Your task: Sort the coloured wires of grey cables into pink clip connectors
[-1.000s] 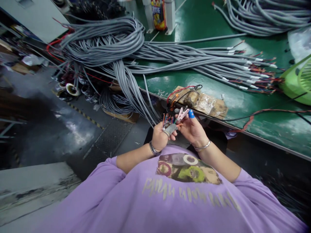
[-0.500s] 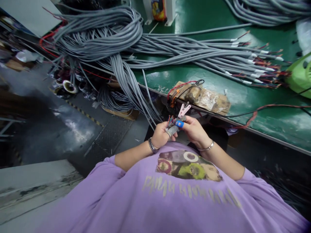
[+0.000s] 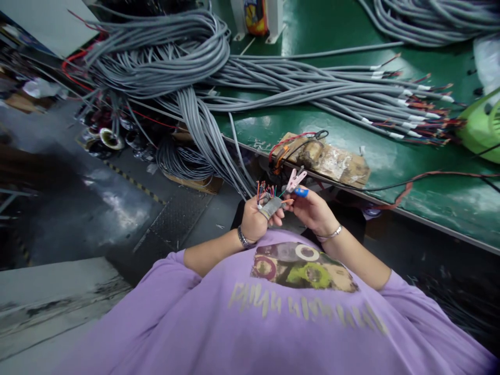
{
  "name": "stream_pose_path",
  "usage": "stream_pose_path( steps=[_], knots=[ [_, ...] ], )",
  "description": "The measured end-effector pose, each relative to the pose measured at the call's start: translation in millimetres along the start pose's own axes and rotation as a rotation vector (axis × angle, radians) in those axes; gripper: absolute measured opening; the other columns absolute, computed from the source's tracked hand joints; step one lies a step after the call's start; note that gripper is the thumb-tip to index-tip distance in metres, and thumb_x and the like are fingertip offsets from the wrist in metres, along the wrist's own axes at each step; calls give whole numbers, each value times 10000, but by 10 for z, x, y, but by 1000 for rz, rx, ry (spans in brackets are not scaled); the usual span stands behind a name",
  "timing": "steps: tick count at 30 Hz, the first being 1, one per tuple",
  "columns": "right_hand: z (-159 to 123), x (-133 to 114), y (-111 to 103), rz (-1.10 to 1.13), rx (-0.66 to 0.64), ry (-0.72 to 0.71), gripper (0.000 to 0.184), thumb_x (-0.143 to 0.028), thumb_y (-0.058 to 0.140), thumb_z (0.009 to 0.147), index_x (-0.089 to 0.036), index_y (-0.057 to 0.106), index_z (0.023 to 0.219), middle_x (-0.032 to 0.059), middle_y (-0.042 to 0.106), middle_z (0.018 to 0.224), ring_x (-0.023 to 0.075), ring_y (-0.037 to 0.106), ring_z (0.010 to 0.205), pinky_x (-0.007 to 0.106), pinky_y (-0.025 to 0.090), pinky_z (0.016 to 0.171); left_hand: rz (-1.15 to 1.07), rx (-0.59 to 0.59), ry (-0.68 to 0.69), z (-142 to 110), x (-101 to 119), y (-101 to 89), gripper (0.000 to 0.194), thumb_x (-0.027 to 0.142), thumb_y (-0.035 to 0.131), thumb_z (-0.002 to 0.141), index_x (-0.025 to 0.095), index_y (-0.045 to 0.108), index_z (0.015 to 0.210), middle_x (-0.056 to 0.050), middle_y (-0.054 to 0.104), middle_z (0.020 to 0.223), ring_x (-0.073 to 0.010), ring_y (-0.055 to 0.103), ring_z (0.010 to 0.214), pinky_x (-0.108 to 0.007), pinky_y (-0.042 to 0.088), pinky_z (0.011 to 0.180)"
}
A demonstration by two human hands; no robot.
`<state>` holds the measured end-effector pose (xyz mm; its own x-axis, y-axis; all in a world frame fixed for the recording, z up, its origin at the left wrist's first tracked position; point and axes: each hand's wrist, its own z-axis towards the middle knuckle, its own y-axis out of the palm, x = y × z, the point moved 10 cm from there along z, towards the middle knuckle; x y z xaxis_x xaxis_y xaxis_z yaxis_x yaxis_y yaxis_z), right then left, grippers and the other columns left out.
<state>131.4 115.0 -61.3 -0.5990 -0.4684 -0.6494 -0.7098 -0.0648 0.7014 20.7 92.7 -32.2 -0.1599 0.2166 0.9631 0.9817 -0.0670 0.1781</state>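
In front of my chest, my left hand (image 3: 254,219) is closed round the ends of several grey cables (image 3: 230,169) that hang down from the bench. Thin coloured wires (image 3: 264,190) stick up from that grip, and a grey wrapped piece (image 3: 271,208) lies across its fingers. My right hand (image 3: 312,210), with blue tape (image 3: 301,192) on one digit, has its fingers pinched at orange wire ends (image 3: 288,201). Just above those fingertips is a pink clothes peg (image 3: 296,180); whether the hand touches it I cannot tell.
The green bench (image 3: 425,195) runs along the far side, bearing a big cable bundle (image 3: 164,57) with stripped ends to the right. At its edge lies a worn wooden block (image 3: 332,161) with red and black leads. A green plastic basket (image 3: 482,127) stands at the right.
Half a second ago my right thumb pressed over the wires beside the grey piece; now it has drawn back to the right, and the wires are spread out above my left hand again.
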Motion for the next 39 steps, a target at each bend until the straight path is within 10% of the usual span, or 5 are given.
stream_pose_path(
  steps=[6,31,39],
  knots=[
    [133,-195,-6,-37,56,-95,512,-712,611,779,-208,691,817,30,686,774,137,611,654,280,516,628,25,52,29,38,83,56,419,568,698,738,157,618,744,-11,681,617,-86,579,409,-190,346,364],
    [66,-20,17,31,-14,53,527,-725,629,751,-202,683,795,23,703,792,113,596,637,239,506,597,90,64,4,-30,17,-60,405,553,713,740,159,624,773,-9,675,613,-89,577,414,-192,363,374],
    [126,-247,37,-30,103,-114,499,-676,715,713,-184,687,791,2,646,707,88,505,567,218,463,540,68,71,63,22,140,19,406,546,711,747,153,613,727,-16,671,600,-89,578,408,-189,352,368]
  ],
)
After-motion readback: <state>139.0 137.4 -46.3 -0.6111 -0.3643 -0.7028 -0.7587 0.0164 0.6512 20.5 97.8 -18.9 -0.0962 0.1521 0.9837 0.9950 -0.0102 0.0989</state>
